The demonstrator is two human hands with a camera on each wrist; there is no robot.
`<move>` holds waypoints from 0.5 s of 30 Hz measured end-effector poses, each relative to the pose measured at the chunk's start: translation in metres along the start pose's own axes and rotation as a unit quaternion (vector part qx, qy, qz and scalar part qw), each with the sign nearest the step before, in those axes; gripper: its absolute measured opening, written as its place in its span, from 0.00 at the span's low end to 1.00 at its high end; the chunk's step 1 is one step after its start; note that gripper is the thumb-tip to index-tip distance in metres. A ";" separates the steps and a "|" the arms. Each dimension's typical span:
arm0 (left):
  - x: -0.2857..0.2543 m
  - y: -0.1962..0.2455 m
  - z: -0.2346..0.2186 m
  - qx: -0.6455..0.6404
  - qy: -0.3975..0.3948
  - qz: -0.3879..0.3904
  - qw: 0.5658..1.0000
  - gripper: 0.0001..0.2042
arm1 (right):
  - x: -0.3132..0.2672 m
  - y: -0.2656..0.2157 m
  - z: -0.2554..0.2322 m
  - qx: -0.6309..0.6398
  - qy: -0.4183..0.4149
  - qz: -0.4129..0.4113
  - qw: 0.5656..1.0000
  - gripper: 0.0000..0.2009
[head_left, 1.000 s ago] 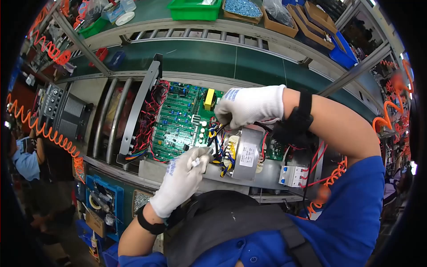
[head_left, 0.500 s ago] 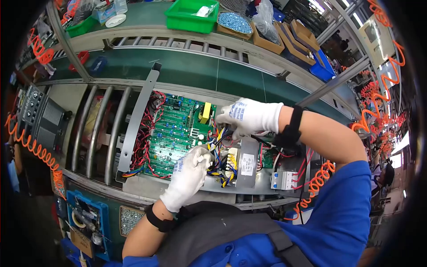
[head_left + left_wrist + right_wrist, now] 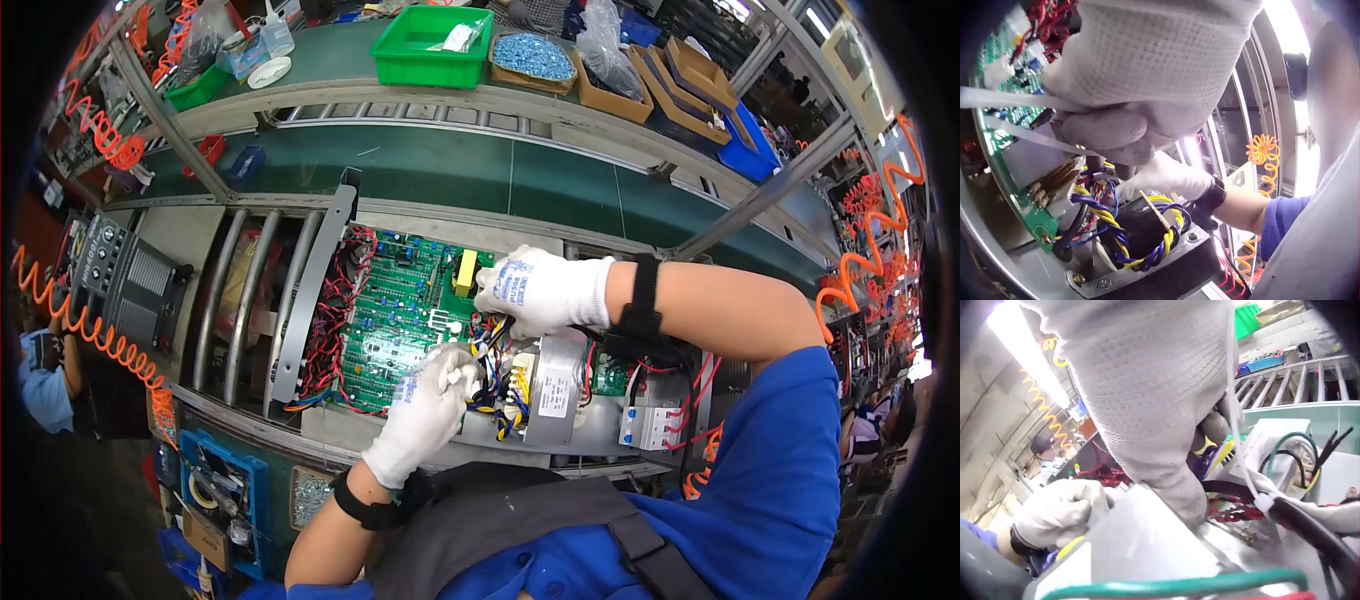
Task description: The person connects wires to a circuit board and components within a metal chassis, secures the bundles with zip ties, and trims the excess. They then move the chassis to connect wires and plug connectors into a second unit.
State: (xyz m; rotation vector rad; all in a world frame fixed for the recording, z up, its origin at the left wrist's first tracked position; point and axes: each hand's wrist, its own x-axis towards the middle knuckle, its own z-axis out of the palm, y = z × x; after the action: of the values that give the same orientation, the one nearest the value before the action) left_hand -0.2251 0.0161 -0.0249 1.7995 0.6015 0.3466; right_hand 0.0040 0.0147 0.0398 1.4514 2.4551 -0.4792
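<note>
My left hand [image 3: 430, 395], in a white glove, is at the near side of a wire bundle between a green circuit board [image 3: 385, 350] and a transformer [image 3: 553, 390]. In the left wrist view its fingers are curled, and a white cable tie [image 3: 1016, 99] runs into them. My gloved right hand [image 3: 535, 290] reaches across from the far side. Its fingers curl round the bundle of yellow, blue and black wires [image 3: 487, 345]; the fingertips are partly hidden. Close by in the right wrist view, another cable tie [image 3: 1264, 501] circles a thick black cable [image 3: 1310, 528].
A grey metal panel [image 3: 312, 300] stands upright at the board's left. Beyond it are conveyor rollers [image 3: 225, 300] and a black amplifier-like unit [image 3: 125, 280]. A white breaker block [image 3: 650, 425] sits at right. A green bin [image 3: 430, 50] and cardboard boxes [image 3: 610, 90] fill the back shelf.
The head view has shifted a little. My right hand has lowered over the wires, its back now turned more upward. My left hand stays at the bundle's near side.
</note>
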 end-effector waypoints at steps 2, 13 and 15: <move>0.004 -0.008 0.001 0.001 -0.003 0.016 1.000 0.04 | 0.008 0.001 0.011 -0.035 -0.016 0.009 0.999 0.15; 0.025 0.004 -0.008 0.051 0.064 0.003 0.997 0.05 | -0.004 0.004 0.015 0.089 0.020 0.027 0.995 0.11; 0.030 0.008 -0.011 0.110 0.080 0.037 0.990 0.07 | -0.004 0.005 0.019 0.078 0.057 0.042 0.994 0.11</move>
State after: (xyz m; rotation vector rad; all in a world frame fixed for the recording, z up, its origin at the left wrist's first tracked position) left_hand -0.2046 0.0398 -0.0158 2.0220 0.7082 0.4951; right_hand 0.0113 0.0063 0.0226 1.6794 2.4801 -0.5980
